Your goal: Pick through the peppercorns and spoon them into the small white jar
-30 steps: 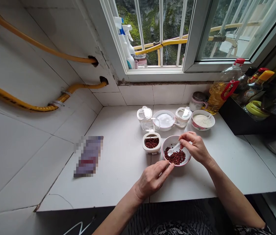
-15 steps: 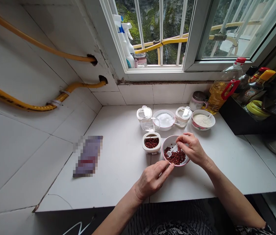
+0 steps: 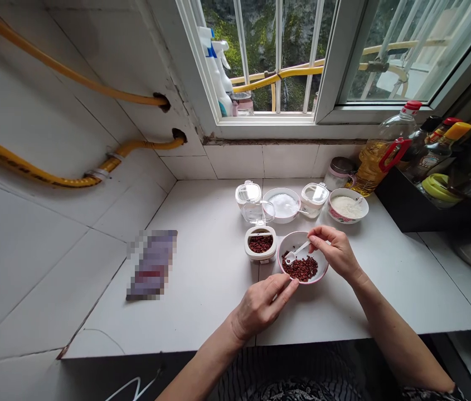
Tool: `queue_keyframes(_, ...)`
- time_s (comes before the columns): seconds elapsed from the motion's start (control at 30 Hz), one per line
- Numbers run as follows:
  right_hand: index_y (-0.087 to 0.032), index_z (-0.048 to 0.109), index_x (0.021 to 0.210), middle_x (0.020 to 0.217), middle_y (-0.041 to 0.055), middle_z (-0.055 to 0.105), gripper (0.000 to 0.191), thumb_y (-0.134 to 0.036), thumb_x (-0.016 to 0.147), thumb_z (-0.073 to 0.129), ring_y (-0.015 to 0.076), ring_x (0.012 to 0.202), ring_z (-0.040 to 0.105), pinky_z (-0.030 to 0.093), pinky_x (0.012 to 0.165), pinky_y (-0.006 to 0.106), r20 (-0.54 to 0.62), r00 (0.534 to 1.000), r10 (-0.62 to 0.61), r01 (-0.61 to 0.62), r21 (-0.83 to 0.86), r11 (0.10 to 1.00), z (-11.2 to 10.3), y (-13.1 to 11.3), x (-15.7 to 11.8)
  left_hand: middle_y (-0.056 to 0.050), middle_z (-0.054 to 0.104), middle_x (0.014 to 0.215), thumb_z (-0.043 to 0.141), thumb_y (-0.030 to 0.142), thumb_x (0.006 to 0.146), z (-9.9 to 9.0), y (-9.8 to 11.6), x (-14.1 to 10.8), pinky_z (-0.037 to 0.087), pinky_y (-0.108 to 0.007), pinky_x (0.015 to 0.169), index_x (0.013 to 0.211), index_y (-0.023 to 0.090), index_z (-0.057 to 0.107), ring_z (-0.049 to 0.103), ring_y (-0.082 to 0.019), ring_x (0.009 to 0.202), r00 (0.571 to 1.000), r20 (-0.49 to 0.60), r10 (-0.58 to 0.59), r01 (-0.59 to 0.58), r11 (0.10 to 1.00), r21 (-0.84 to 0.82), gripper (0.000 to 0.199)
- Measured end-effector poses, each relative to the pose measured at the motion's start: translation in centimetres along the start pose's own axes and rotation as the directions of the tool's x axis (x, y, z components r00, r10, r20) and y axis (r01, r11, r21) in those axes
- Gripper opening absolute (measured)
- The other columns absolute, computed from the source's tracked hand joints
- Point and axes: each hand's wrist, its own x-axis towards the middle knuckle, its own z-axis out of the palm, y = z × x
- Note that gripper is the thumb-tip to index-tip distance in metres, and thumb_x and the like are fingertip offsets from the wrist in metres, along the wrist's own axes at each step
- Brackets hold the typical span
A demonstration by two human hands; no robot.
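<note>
Pinched between the fingertips of my right hand point(image 3: 334, 250) is the handle of a small white spoon point(image 3: 301, 249). Its scoop rests low at the left side of a white bowl point(image 3: 323, 272) with a pink rim, over dark red peppercorns point(image 3: 305, 269). My left hand point(image 3: 263, 303) has its fingertips on the near left rim of this bowl and holds it. Just left of the bowl stands a square seasoning jar point(image 3: 261, 258) with its clear lid point(image 3: 259, 212) flipped up. More of the red peppercorns lie inside it.
Behind are a bowl of white grains point(image 3: 283, 205), two lidded jars point(image 3: 247, 193) point(image 3: 314, 195) and a flowered bowl of pale powder point(image 3: 347, 207). An oil bottle point(image 3: 379, 153) and a black rack point(image 3: 406, 203) stand right. A blurred purple packet point(image 3: 151, 267) lies left.
My right hand has moved slightly up and right, and more of the spoon's handle shows. My left hand stays at the bowl's rim. The view has shifted slightly.
</note>
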Motion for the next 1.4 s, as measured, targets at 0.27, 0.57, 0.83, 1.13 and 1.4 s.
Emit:
queue_keyframes(0.27, -0.021, 0.064, 0.089, 0.069, 0.0023, 0.072, 0.011, -0.032, 0.090, 0.061, 0.0196, 0.066, 0.069, 0.055, 0.073, 0.037, -0.224, 0.973, -0.058, 0.089, 0.134, 0.987, 1.8, -1.7, 0.1, -0.013, 0.069, 0.104, 0.044, 0.001, 0.097, 0.0, 0.0, 0.1, 0.063, -0.028, 0.077, 0.133, 0.008, 0.055, 0.071, -0.019, 0.097, 1.000, -0.008, -0.004, 0.004, 1.000, 0.005, 0.039)
queue_keyframes(0.57, -0.026, 0.064, 0.092, 0.076, -0.0009, 0.077, 0.017, -0.014, 0.091, 0.053, 0.0188, 0.065, 0.067, 0.045, 0.098, 0.050, -0.056, 0.819, -0.572, 0.537, -0.280, 0.796, 2.6, -2.2, -0.6, -0.014, 0.071, 0.105, 0.046, 0.002, 0.097, 0.0, 0.0, 0.2, 0.063, -0.030, 0.078, 0.135, 0.007, 0.053, 0.071, -0.020, 0.099, 1.000, -0.014, 0.004, -0.004, 1.000, 0.005, 0.039)
queue_keyframes(0.83, -0.025, 0.061, 0.082, 0.061, -0.0025, 0.068, 0.014, -0.020, 0.092, 0.052, 0.0189, 0.060, 0.061, 0.045, 0.094, 0.045, -0.074, 0.911, -0.405, 0.347, -0.393, 0.851, 0.2, -0.5, -0.3, -0.014, 0.069, 0.104, 0.047, -0.001, 0.095, -0.1, 0.0, 0.3, 0.062, -0.029, 0.081, 0.123, 0.004, 0.061, 0.070, -0.020, 0.098, 1.000, -0.017, 0.005, -0.005, 1.000, 0.004, 0.032)
queue_keyframes(1.13, -0.023, 0.058, 0.081, 0.067, -0.0040, 0.068, 0.018, -0.014, 0.093, 0.049, 0.0144, 0.057, 0.058, 0.039, 0.099, 0.042, 0.133, 0.911, -0.391, 0.410, -0.394, 0.822, 0.9, -0.1, -0.5, -0.013, 0.068, 0.104, 0.046, 0.000, 0.096, -0.3, 0.1, 0.3, 0.061, -0.028, 0.081, 0.121, 0.005, 0.062, 0.069, -0.018, 0.095, 1.000, 0.004, 0.000, 0.000, 1.000, 0.015, 0.030)
queue_keyframes(1.4, -0.023, 0.059, 0.082, 0.065, -0.0044, 0.069, 0.016, -0.014, 0.092, 0.051, 0.0154, 0.058, 0.061, 0.041, 0.098, 0.043, 0.075, 0.935, -0.346, 0.351, -0.337, 0.874, 0.4, -0.1, -0.5, -0.014, 0.068, 0.105, 0.048, 0.002, 0.097, -0.2, 0.1, 0.1, 0.061, -0.029, 0.083, 0.126, 0.006, 0.060, 0.070, -0.019, 0.098, 1.000, 0.013, -0.012, 0.012, 1.000, 0.008, 0.031)
